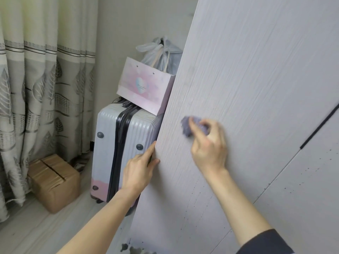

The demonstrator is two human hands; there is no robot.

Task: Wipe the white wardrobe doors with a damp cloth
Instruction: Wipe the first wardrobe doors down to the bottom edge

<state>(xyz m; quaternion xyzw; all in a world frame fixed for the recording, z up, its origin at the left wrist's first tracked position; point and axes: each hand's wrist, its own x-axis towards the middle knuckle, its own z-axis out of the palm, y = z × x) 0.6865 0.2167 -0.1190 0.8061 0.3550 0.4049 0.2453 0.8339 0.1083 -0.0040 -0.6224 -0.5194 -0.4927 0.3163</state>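
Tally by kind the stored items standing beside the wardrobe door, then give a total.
Suitcases: 1, the ribbed pale blue and pink hard-shell suitcase
Bags: 2, the pink paper gift bag and the grey plastic bag
Boxes: 1, the brown cardboard box
Total: 4

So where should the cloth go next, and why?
Probably down the white wood-grain wardrobe door: the right hand presses the crumpled purple cloth mid-panel, the left hand grips the door's edge, and dark blotches show lower down.
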